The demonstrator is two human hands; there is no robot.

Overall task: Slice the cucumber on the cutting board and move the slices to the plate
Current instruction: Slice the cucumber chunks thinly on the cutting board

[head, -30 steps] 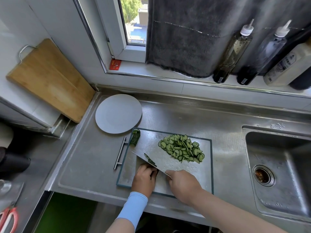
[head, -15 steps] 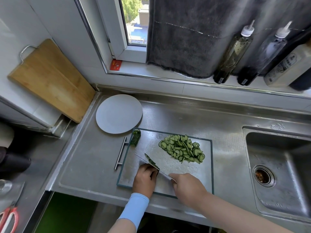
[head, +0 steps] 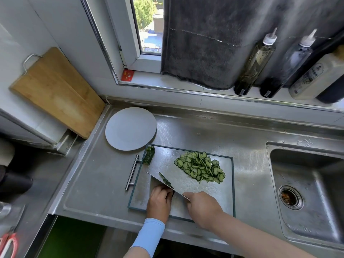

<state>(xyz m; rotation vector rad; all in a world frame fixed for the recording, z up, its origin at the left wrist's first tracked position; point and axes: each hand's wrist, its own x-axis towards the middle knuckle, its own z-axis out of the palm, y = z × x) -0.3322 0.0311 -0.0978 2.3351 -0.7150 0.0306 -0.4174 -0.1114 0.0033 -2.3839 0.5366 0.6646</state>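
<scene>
1. The steel cutting board [head: 226, 194] lies on the metal surface [head: 96, 183] at lower centre, its bar handle towards the left.
2. The right hand [head: 203, 208], lower centre, has its fingers clenched round the handle of a knife [head: 153, 176]. The handle itself is hidden in the fist, and the blade runs diagonally up and left over the board.
3. The left hand [head: 159, 201], just left of the right, has its fingers curled onto a dark green cucumber piece [head: 165, 180] lying against the blade.
4. A heap of cut slices [head: 201, 167] rests on the upper right part of the board, apart from the knife.
5. A short cucumber end [head: 149, 155] lies at the board's upper left corner.
6. The round grey plate [head: 130, 128] sits just above and left of the board and carries no slices.
7. A sink [head: 307, 192] fills the right of the frame. A wooden board [head: 55, 92] leans at upper left, and bottles [head: 255, 64] stand on the sill at upper right.
</scene>
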